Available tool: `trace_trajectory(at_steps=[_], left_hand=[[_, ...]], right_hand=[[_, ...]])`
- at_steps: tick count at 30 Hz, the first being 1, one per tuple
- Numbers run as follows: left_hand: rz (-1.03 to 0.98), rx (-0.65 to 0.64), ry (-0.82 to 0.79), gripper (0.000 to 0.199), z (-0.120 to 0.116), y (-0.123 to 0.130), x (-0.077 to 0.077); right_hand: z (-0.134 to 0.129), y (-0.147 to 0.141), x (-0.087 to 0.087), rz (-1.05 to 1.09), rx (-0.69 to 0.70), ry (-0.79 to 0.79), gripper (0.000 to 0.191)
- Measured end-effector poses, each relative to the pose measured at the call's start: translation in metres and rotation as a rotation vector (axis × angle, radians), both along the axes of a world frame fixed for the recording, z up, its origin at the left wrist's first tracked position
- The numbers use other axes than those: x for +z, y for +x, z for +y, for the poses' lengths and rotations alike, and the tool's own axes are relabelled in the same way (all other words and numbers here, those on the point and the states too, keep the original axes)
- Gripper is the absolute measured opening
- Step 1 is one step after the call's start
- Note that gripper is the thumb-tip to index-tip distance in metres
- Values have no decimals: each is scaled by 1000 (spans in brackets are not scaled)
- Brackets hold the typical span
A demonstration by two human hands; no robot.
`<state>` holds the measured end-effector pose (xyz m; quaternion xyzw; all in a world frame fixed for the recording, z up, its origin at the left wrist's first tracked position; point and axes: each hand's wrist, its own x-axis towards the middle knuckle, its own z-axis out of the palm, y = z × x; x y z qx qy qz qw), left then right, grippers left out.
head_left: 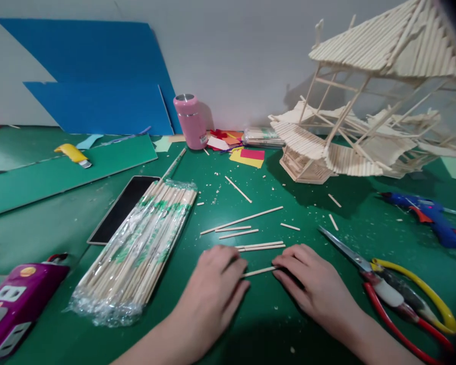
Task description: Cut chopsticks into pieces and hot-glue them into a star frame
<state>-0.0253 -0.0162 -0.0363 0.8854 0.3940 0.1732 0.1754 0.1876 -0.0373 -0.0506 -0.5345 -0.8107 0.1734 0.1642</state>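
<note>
A thin wooden stick (259,272) spans the gap between my two hands, low above or on the green table. Its left end is in the closed fingers of my left hand (218,284); its right end is between the fingertips of my right hand (307,279). Just beyond my fingers, a pair of sticks (264,246) lies side by side. Farther back are a longer stick (243,220) and two short ones beneath it. A packet of wooden sticks (137,243) in clear wrap rests left of my left hand, partly over a black phone (123,208).
Scissors (380,284) and a blue glue gun (429,215) lie at the right. Behind them stands a wooden stick pavilion (342,121). A pink bottle (190,121), coloured paper (247,156), a yellow cutter (73,153) and a purple power socket (19,304) are around the table.
</note>
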Motion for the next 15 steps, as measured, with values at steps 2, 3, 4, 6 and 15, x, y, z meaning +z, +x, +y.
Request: trace_trajectory(at_steps=[2, 3, 4, 6, 15], left_hand=[[70, 58, 20, 15, -2, -22, 0], [86, 93, 27, 13, -3, -32, -2], [95, 105, 38, 11, -4, -41, -4], [95, 111, 71, 10, -5, -51, -9], [50, 234, 41, 14, 13, -43, -11]], right_hand=[[3, 1, 2, -22, 17, -35, 19], [5, 1, 2, -32, 27, -48, 20], [7, 2, 2, -40, 36, -54, 20], [10, 4, 2, -50, 44, -44, 21], [16, 13, -8, -13, -8, 97, 15]])
